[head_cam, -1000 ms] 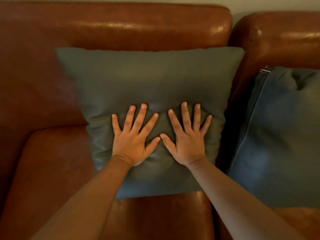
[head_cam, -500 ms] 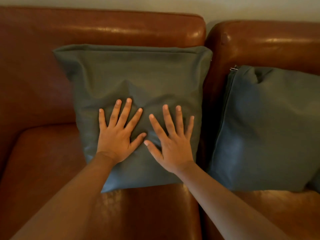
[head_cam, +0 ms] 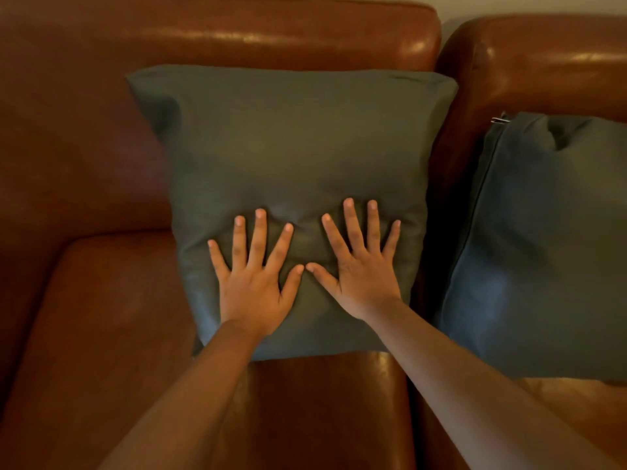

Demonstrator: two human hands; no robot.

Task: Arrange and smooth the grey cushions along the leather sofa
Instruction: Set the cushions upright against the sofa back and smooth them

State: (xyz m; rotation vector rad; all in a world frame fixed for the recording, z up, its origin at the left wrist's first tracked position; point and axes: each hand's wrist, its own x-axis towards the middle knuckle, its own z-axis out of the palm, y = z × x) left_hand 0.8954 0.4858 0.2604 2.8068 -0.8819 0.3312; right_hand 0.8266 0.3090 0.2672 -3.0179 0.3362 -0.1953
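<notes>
A pale wall (head_cam: pixel 529 3) rises behind the leather sofa (head_cam: pixel 68 147), dimly lit.

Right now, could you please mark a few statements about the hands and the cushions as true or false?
1. The left hand and right hand lie flat, fingers spread, on one grey cushion: true.
2. That cushion lies flat on the seat: false; it leans against the backrest of the sofa.
3. A second cushion stands to its right, with a zip pull at its top left corner: true.
4. The two cushions overlap: false; leather shows between them.
</notes>
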